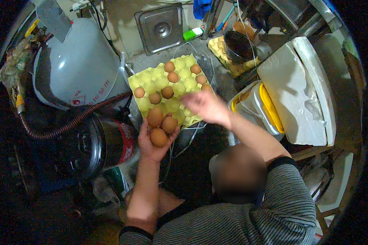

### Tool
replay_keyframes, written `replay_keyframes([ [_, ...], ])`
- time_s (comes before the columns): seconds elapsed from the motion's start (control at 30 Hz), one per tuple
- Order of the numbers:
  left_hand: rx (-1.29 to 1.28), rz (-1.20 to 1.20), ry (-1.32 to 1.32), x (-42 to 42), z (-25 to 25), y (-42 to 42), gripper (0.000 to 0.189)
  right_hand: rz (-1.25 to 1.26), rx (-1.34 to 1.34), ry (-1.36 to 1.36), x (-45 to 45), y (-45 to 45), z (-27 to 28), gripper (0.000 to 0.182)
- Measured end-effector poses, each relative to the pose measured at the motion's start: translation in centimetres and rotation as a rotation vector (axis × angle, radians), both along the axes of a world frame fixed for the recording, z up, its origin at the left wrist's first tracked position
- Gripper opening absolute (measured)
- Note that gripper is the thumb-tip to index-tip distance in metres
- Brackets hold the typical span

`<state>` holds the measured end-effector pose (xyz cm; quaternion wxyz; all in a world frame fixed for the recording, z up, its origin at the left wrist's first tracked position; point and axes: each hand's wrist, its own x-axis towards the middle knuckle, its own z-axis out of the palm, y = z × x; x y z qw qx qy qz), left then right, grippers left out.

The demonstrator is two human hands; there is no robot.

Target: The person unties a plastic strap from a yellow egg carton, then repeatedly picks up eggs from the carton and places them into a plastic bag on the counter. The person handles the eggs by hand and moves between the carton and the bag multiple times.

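Observation:
My left hand [154, 147] is palm up at the near edge of a yellow egg tray [147, 84], cradling three brown eggs [158, 137]. Several more brown eggs [173, 77] sit scattered in the tray's cups, among many bare cups. Over the right part of the tray hovers my right hand [203, 107], blurred by motion. Its fingers point left, and whether anything is in them cannot be made out. Just behind that hand, one brown egg [206, 88] is partly covered.
A large grey gas cylinder [79, 64] with a ribbed hose [79, 121] stands left. Right are a white foam box [289, 101] and a yellow-lidded bucket [268, 107]. Behind lie a metal pan lid [161, 29] and another egg tray [216, 46] under a dark bowl [239, 46].

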<state>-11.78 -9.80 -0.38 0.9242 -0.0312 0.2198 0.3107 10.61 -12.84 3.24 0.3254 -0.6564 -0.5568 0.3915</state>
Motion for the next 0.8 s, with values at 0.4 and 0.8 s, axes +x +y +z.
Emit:
replay_keyframes([
  [0.4, 0.069, 0.068, -0.034, -2.4, 1.4, 0.8, 0.050, -0.398, -0.327, -0.894, 6.3, 3.5, -6.1, 0.055],
  [0.8, 0.075, 0.084, -0.039, -2.6, 2.0, 0.5, 0.049, -0.449, -0.131, 0.697, 10.9, 0.8, -4.1, 0.039],
])
